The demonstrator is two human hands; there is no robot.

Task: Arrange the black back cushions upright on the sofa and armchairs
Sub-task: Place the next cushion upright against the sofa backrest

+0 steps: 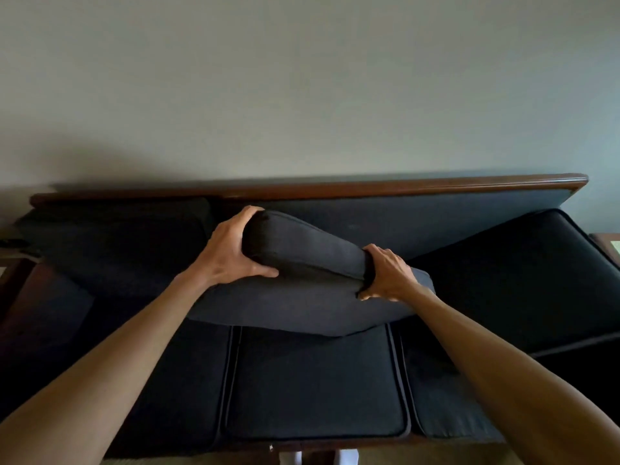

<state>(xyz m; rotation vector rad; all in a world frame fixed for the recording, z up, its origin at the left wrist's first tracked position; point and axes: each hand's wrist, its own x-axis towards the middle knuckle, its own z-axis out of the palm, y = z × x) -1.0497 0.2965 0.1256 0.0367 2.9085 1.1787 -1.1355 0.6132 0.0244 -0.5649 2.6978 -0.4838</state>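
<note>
Two bare hands grip one black back cushion (302,250) over the middle seat cushion (315,380) of a dark sofa (419,219). The left hand (231,253) clasps its end at 9 o'clock, thumb underneath; the right hand (385,273) pinches its end at 3 o'clock. The cushion lies tilted, not upright, just in front of the backrest. Another back cushion (110,243) sits at 9 o'clock; a third (523,280) leans at 3 o'clock. At 12 o'clock a wooden rail (335,187) tops the backrest below a plain pale wall (302,88).
</note>
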